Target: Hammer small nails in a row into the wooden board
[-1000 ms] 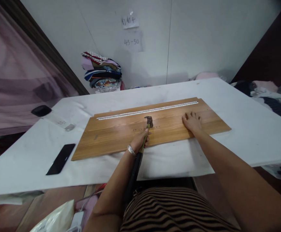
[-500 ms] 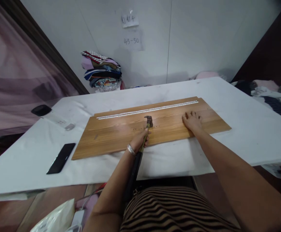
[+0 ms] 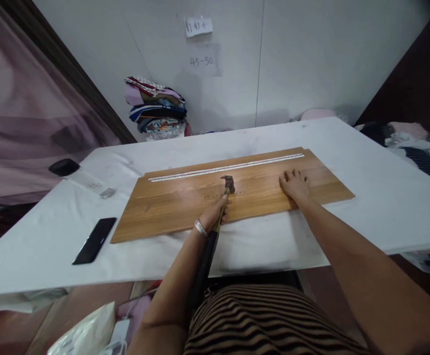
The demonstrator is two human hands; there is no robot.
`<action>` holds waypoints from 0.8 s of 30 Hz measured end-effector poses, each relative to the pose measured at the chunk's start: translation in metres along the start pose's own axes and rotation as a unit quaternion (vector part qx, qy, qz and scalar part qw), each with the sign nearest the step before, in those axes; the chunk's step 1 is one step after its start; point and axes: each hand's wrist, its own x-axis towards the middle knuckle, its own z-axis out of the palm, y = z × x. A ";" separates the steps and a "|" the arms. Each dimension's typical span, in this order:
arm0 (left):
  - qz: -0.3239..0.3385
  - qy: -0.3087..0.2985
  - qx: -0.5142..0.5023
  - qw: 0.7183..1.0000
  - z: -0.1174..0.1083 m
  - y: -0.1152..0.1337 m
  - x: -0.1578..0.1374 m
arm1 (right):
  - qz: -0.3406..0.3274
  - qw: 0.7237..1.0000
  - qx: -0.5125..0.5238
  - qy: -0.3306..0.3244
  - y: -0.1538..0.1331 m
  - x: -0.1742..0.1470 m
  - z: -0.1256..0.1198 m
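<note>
My left hand (image 3: 214, 213), with a silver bracelet at the wrist, is wrapped around a claw hammer (image 3: 209, 246) high on its shaft. The hammer's head is over the middle of a brown wooden board (image 3: 166, 207), and its dark handle slants down toward my body. Small dark spots, perhaps nails or holes, run in a row on the board around the hammer head; some are hidden behind it. On the board's right part rests my right hand (image 3: 295, 186), palm down with fingers spread. Pale measuring strips (image 3: 226, 168) lie along the board's far side.
A white cloth (image 3: 348, 222) covers the table. Left of the board lie a black phone (image 3: 94, 241) and a clear plastic container with a black end (image 3: 64, 167). Folded clothes (image 3: 158, 106) are stacked by the wall at the back. More cloth (image 3: 414, 143) is piled at the right.
</note>
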 end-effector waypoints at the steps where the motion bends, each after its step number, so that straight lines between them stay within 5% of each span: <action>1: -0.002 0.002 0.001 1.000 0.000 0.001 -0.001 | 0.001 1.000 0.002 0.001 0.000 0.000 0.000; 19: 0.000 0.008 -0.052 0.999 0.003 0.023 0.002 | 0.004 0.996 0.086 0.008 0.005 0.003 -0.005; 22: 0.013 0.019 -0.091 0.996 0.000 0.028 0.008 | 0.034 0.968 0.247 0.015 0.010 0.004 -0.014; 24: 0.021 0.022 -0.116 0.993 0.001 0.030 0.013 | 0.064 0.909 0.412 0.016 0.008 -0.002 -0.017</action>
